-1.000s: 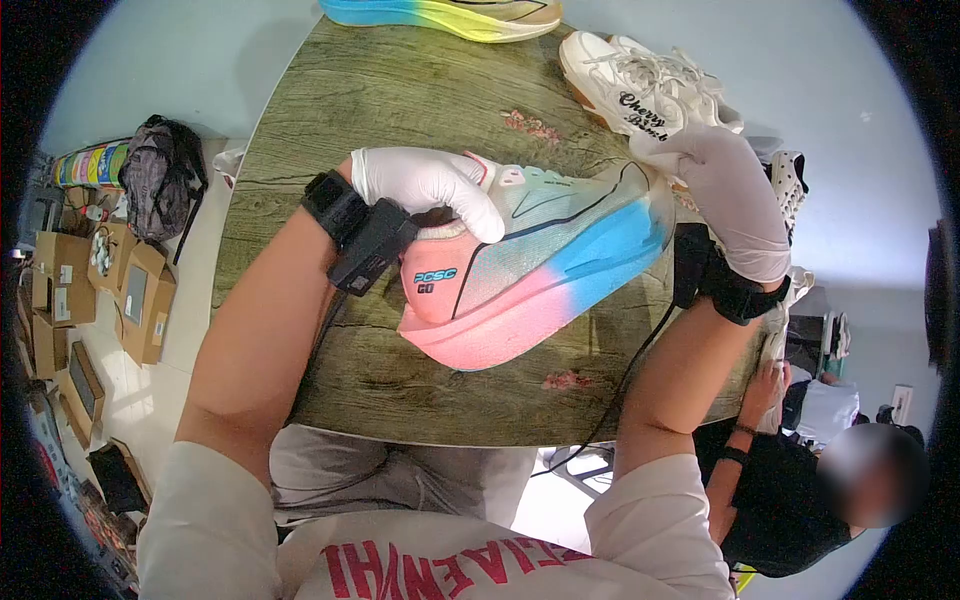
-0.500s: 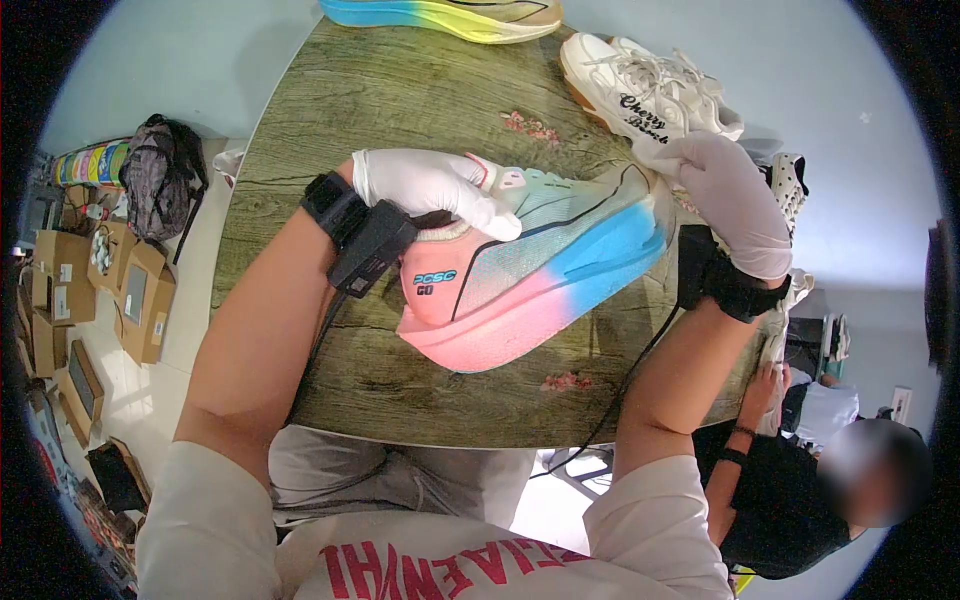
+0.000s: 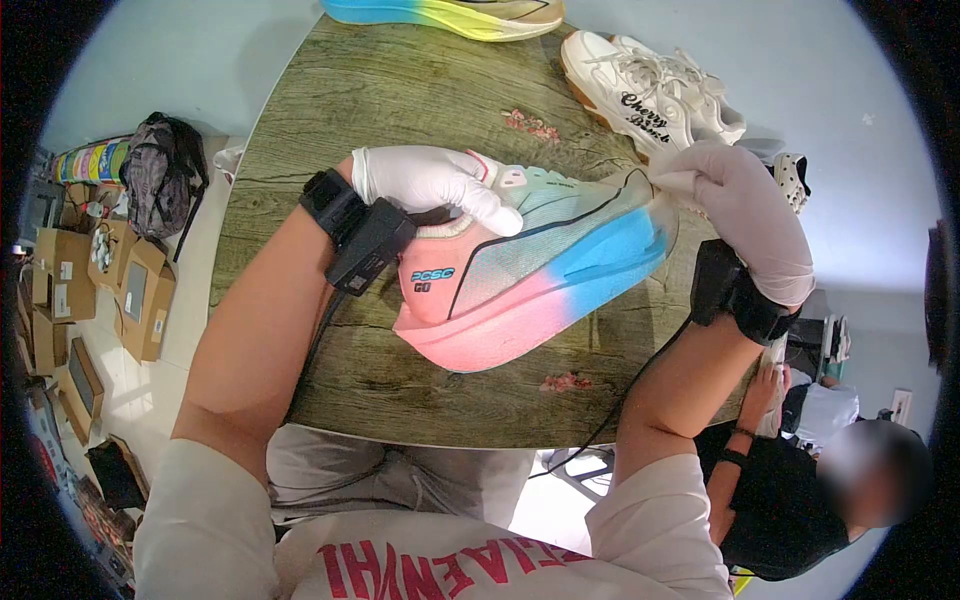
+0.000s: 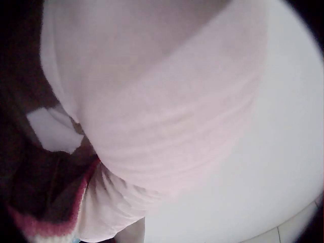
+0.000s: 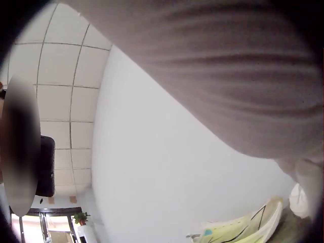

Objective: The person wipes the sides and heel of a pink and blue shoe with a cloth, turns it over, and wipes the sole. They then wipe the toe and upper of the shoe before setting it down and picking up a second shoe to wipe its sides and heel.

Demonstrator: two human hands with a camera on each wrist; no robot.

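Note:
In the head view a pink, white and blue running shoe (image 3: 560, 240) lies tilted on its side, heel at left and toe at right. My gloved left hand (image 3: 430, 185) grips it at the ankle opening, thumb on the outer side and the other fingers mostly hidden. The shoe's pink-edged collar (image 4: 55, 225) shows in the left wrist view. My gloved right hand (image 3: 750, 215) is beside the toe, fingers curled and pinching a bit of white material (image 3: 672, 180) like cloth, hard to tell from the glove.
White sneakers (image 3: 655, 95) stand at the back right, with a spotted white shoe (image 3: 792, 180) near them. A blue and yellow shoe (image 3: 445, 18) is at the far edge of the table (image 3: 400, 95). Another person (image 3: 790, 490) is at the right. Boxes (image 3: 145, 305) lie on the floor at left.
My right hand has moved slightly right and toward me, showing more of the white sneakers. My left thumb has shifted a little along the shoe's side; the shoe has barely moved.

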